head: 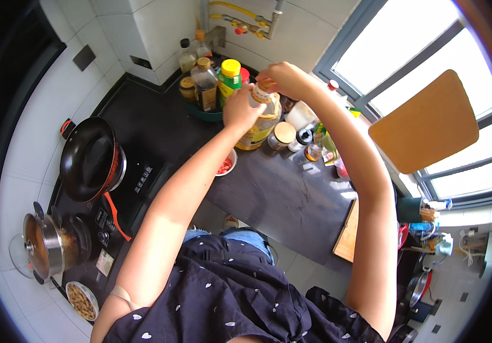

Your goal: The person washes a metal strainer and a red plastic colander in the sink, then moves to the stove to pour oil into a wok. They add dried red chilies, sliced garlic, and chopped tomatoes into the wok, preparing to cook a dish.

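Both my hands are raised over the back corner of the dark counter, close together at a small bottle or jar with a pale label. My left hand is wrapped around its body. Above it, the fingers of my right hand curl down on its orange-brown top; whether the cap is loose cannot be told. Directly below stands a large plastic jug of yellow oil, partly hidden by my left hand. Near my left forearm is a white bowl of chopped red food, partly covered by the arm.
Seasoning bottles crowd a teal tray. Jars line the window side. A black frying pan with an orange handle and a lidded steel pot occupy the stove. A bowl of peanuts and a wooden board lie nearer.
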### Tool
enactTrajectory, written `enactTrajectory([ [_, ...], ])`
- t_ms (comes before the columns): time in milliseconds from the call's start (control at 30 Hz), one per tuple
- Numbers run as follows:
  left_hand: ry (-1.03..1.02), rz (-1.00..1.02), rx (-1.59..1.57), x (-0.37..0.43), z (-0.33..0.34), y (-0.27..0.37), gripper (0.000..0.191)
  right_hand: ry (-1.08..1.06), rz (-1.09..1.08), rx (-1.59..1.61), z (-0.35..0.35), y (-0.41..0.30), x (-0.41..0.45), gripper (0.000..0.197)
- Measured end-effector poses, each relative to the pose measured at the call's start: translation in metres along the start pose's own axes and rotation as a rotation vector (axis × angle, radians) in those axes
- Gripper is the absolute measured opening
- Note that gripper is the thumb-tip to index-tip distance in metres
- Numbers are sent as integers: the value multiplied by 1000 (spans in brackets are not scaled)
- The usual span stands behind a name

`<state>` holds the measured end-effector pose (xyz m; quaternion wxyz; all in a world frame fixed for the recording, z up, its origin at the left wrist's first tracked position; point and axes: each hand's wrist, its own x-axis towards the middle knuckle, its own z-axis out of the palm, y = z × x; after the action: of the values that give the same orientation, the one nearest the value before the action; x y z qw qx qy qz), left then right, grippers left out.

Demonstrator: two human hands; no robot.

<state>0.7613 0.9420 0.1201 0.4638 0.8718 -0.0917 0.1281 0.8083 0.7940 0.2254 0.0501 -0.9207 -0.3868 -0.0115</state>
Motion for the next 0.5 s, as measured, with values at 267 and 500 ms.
enactTrajectory([
  [267,-21,-32,150,-4,-7,11,54,-60,507,-303,13,-35,12,50],
  [500,-43,-58,137,-5,-8,9,54,194,262,-121,15,-20,-12,46],
])
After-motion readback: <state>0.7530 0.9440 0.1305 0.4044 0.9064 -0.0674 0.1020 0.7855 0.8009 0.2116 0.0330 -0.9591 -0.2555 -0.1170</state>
